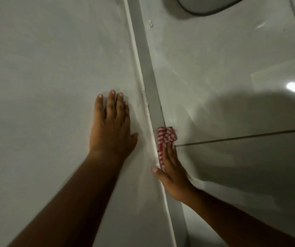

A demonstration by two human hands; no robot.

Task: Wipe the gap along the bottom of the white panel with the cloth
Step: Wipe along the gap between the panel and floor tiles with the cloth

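Note:
The white panel [45, 72] fills the left half of the view. Its bottom edge runs from top centre down to the lower right, and a grey gap strip [146, 65] lies alongside it. My left hand [111, 125] rests flat on the panel with its fingers spread, a little left of the edge. A red-and-white checked cloth [166, 137] is bunched in the gap, next to the floor tile. My right hand [171, 173] presses on the cloth with straight fingers, and part of the cloth is hidden under them. Dark specks sit on the edge just above the cloth.
Glossy pale floor tiles [232, 77] lie right of the gap, crossed by a dark grout line [241, 138]. A ceiling light is reflected as a bright spot [292, 87] on them. A rounded white object with a dark rim [205, 8] sits at the top right.

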